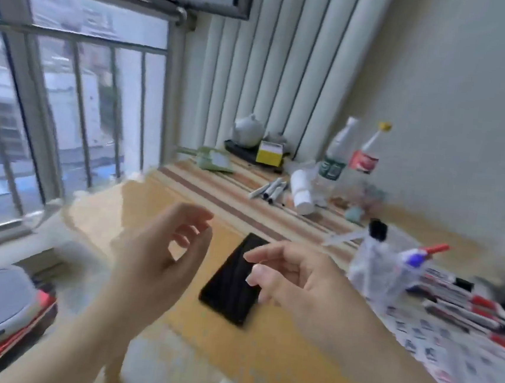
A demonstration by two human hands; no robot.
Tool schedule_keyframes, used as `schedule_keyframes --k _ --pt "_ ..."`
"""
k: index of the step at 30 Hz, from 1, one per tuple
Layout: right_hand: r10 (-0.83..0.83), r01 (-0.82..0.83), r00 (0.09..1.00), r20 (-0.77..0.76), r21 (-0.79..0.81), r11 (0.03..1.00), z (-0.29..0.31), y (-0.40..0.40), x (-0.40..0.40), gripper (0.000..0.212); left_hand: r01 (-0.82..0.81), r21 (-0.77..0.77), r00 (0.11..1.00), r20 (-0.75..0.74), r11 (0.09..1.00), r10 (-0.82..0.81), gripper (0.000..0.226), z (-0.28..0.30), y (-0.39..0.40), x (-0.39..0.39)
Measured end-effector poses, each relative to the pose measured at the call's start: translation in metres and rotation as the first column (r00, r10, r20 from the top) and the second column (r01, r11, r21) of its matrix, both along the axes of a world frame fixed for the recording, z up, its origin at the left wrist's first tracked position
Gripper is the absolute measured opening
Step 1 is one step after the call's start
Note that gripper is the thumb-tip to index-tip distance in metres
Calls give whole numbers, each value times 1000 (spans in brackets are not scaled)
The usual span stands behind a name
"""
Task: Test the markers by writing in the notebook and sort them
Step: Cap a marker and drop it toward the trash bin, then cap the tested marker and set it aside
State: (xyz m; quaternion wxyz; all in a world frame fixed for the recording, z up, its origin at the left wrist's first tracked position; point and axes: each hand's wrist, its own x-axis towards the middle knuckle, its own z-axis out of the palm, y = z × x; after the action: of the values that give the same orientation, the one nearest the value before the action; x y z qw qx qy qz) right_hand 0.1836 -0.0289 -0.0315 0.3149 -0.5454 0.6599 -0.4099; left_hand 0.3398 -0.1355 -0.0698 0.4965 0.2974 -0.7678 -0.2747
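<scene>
Two bare hands hover above the yellow tabletop (259,362), neither holding anything: the left hand (159,253) has its palm turned inward and its fingers loosely curled around empty air, and the right hand (295,275) has its fingers relaxed and part-bent over a black phone (233,285) that lies flat on the table. Task items lie at the right edge of the view: a row of red-and-black markers (474,308) rests on a printed white sheet (422,340), just behind a clear plastic holder (382,271) from which a blue-and-red marker (421,255) and a black-capped one protrude. Several more white-barrelled pens (271,190) lie well apart on the striped cloth (223,194) near two bottles (353,157). No notebook can be made out in this blurred frame. Judged from this layout, testing has not begun; the step in hand is to reach for a first marker. It is best done by carrying the right hand across to the row, pinching one barrel near its middle so neighbours stay undisturbed, and keeping the left hand free to pull the cap. Separate places for working and dry markers should be fixed first.
</scene>
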Motion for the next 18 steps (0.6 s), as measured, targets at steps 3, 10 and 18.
schedule_keyframes --k 3,10,18 --pt "-244 243 969 -25 -44 969 3 40 -68 8 260 -31 965 41 965 -259 13 10 18 -83" --pt "-637 647 746 -192 -15 762 -23 140 -194 10 621 -111 781 173 776 -600 11 5 83 -223" --pt "-643 793 532 -551 58 607 -69 192 -289 17 652 38 715 302 758 -630 15 -39 123 -322"
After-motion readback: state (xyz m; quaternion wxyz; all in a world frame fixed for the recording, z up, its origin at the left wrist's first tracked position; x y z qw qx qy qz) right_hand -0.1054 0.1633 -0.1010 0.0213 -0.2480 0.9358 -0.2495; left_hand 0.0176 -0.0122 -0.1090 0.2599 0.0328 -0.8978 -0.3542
